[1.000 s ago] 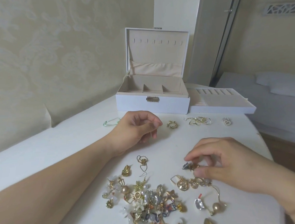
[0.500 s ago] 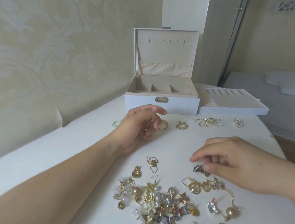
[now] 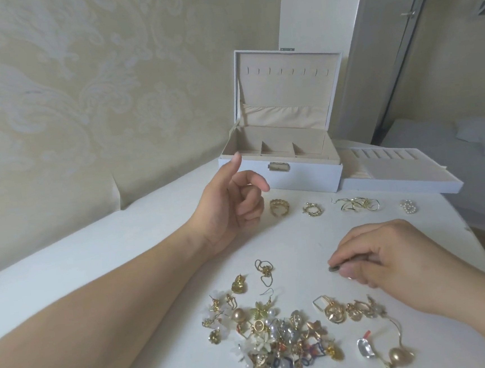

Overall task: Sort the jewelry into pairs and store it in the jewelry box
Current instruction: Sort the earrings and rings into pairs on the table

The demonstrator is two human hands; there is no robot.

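the right hand [image 3: 394,261] pinched a small dark earring [image 3: 333,268] in its fingers [image 3: 349,271], the sorted row [image 3: 325,207] straight ahead; the left hand [image 3: 231,205], nearer it, held nothing, fingers loosely curled.

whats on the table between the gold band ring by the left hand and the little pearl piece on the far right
In the head view, two pieces lie between the gold band ring and the pearl piece: a small gold twisted ring, then a larger looping gold wire piece.
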